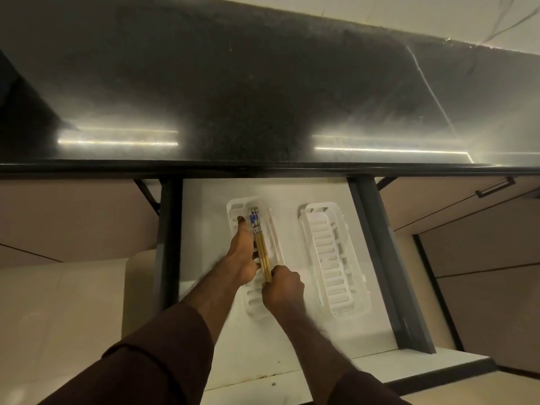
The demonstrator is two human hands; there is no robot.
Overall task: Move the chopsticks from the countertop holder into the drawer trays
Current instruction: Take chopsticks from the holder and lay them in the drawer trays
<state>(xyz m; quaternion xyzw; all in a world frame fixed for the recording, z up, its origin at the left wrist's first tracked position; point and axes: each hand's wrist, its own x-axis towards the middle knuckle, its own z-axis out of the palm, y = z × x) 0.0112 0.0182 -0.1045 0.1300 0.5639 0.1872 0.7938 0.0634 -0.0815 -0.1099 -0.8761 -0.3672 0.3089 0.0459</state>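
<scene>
The right hand (282,287) grips the near ends of the thin wooden chopsticks with blue-patterned tops (261,247); the left hand (242,252) steadies them, forefinger extended, other fingers hidden. They lie over the left white slotted plastic tray (254,302) in the open white drawer (292,340), below a dark glossy tabletop (263,97).

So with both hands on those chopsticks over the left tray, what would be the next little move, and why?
Probably let go. The chopsticks already lie along the left tray, the right hand gripping their near ends and the left hand steadying them alongside. The right tray looks unfilled.
</scene>
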